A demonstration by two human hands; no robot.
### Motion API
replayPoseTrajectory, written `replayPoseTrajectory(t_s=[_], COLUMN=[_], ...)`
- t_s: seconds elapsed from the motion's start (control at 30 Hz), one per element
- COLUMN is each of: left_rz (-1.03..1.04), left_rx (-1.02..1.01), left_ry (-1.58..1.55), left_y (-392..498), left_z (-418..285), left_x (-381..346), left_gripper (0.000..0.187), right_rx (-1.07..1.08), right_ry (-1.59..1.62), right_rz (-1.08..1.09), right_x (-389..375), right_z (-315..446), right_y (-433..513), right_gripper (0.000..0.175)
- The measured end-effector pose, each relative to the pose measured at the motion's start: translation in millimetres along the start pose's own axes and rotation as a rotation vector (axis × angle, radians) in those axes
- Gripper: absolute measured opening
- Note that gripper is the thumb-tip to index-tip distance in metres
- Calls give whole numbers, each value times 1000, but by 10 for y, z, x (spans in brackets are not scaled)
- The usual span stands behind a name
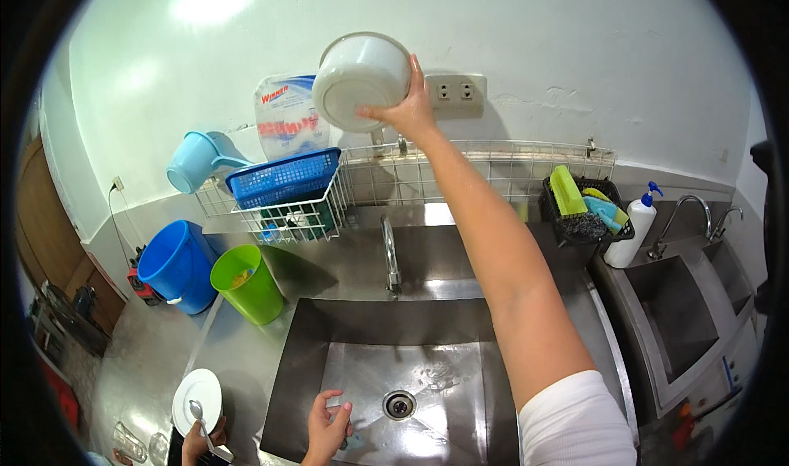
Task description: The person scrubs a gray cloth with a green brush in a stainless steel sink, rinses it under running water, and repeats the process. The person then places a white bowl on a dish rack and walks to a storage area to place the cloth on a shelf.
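My right hand (412, 110) grips a white round bowl (360, 74), raised at arm's length in front of the wall. The bowl is tilted with its base towards me, the thumb against the base and the fingers on its side. Low over the near part of the steel sink (345, 324), my left hand (328, 426) holds nothing, its fingers apart and slightly curled. Below lies the drain strainer (399, 405), with wet patches on the sink floor. A curved chrome faucet (390, 256) stands behind the basin.
Left of me, another person's hands (196, 444) hold a white plate (196, 398) and a spoon (196, 409) near glasses (129, 444). A green bin (248, 290), blue bucket (179, 269) and wire rack (302, 216) stand behind. Sponges fill a black basket (570, 238) beside a pump bottle (632, 232).
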State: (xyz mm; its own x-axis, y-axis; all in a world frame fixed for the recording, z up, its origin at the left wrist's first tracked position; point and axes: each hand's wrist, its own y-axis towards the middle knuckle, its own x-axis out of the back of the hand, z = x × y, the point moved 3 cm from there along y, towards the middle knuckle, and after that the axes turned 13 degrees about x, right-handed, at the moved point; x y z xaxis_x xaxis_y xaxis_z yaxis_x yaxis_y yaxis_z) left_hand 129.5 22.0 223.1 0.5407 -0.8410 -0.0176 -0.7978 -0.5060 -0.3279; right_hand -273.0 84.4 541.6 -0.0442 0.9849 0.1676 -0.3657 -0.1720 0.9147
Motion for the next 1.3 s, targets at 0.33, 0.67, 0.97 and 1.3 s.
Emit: replayPoseTrajectory(t_s=[0.33, 0.67, 0.97, 1.3], left_rz=[24, 90, 121, 161], left_rx=[64, 40, 66, 41], left_ry=[-9, 14, 58, 8], left_y=[-102, -153, -201, -252], left_z=[300, 221, 248, 341], left_x=[83, -10, -22, 2], left_gripper=[29, 29, 29, 28], right_rx=[-545, -578, -751, -618], right_ry=[90, 183, 454, 233], right_rz=[-115, -196, -166, -297], right_x=[-113, 158, 341, 403], right_z=[-550, -799, -552, -445], right_y=[-187, -585, -842, -997], right_gripper=[120, 106, 111, 112])
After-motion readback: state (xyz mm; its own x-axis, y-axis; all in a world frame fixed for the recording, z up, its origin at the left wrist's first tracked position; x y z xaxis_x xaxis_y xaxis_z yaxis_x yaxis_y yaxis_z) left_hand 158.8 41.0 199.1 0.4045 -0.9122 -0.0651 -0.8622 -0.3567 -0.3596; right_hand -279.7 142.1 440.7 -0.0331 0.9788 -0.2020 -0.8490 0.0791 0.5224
